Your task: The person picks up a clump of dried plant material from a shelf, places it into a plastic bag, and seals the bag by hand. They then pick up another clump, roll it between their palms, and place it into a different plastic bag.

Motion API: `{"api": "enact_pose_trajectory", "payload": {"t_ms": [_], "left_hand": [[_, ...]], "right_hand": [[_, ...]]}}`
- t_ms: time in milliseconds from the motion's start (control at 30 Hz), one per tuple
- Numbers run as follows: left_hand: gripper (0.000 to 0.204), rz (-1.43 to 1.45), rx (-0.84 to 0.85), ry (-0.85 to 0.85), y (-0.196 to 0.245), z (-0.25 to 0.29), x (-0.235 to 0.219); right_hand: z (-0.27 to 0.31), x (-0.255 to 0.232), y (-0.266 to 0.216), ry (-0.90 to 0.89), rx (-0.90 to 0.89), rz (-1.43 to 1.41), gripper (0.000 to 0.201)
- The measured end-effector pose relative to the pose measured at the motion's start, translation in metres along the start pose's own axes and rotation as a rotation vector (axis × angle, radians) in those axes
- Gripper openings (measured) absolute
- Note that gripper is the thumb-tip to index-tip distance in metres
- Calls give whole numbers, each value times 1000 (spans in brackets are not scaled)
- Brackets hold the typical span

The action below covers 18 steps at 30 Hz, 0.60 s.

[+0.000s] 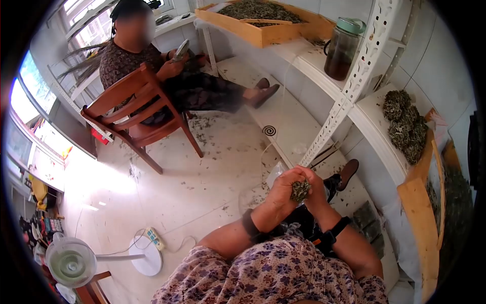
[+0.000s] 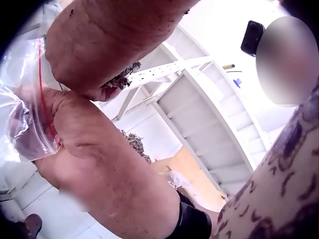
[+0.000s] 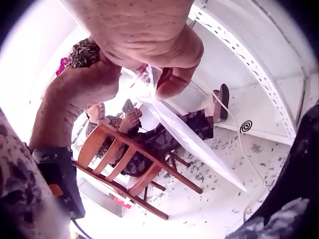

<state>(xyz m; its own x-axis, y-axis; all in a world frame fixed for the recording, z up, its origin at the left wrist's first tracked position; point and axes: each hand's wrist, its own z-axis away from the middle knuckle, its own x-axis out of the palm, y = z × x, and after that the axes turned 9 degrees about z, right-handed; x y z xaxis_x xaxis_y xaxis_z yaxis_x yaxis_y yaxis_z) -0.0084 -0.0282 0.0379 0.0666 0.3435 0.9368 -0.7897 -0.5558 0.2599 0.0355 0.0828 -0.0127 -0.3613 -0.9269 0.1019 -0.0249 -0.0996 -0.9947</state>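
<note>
In the head view a clump of dried leaves (image 1: pixel 300 191) sits between my two hands, held in front of my lap. My left hand (image 1: pixel 282 196) grips the clump from one side, its fingers curled. My right hand (image 1: pixel 317 191) closes in from the other side, the two hands touching. A clear zip bag with a red seal line (image 2: pixel 30 119) lies against the right hand's fingers in the left wrist view. Below the curled fingers (image 3: pixel 177 82) of the right hand, the bag (image 3: pixel 189 144) hangs down in the right wrist view. The hands hide part of the bag and clump.
Another person (image 1: pixel 134 66) sits on a wooden chair (image 1: pixel 147 111), holding something. Leaf clumps (image 1: pixel 405 124) rest on the right shelf near a wooden tray (image 1: pixel 417 202). A lidded jar (image 1: pixel 344 50) stands by a leaf-filled tray (image 1: pixel 263 34). A fan (image 1: pixel 71 261) and mosquito coil (image 1: pixel 269 130) are nearby.
</note>
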Motion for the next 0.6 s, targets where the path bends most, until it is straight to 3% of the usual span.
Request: {"api": "enact_pose_trajectory", "payload": {"t_ms": [133, 167, 200, 333, 367, 433, 500, 600], "left_hand": [[7, -109, 107, 54, -4, -12, -18], [7, -51, 100, 76, -7, -18, -28], [7, -45, 50, 82, -9, -31, -49], [11, -105, 70, 136, -9, -26, -42], [9, -345, 164, 69, -9, -33, -64], [8, -432, 188, 60, -7, -30, -57], [7, -132, 39, 188, -3, -18, -38], [8, -113, -29, 187, -3, -8, -26]], "right_hand": [[4, -1, 2, 137, 92, 122, 37], [5, -8, 4, 161, 213, -16, 38], [3, -8, 2, 174, 190, 1, 39], [6, -10, -4, 187, 175, -75, 44], [7, -8, -13, 207, 170, 2, 43], [8, -9, -15, 233, 100, 156, 41], [7, -11, -6, 247, -29, 308, 39], [16, -6, -18, 164, -24, 520, 36]]}}
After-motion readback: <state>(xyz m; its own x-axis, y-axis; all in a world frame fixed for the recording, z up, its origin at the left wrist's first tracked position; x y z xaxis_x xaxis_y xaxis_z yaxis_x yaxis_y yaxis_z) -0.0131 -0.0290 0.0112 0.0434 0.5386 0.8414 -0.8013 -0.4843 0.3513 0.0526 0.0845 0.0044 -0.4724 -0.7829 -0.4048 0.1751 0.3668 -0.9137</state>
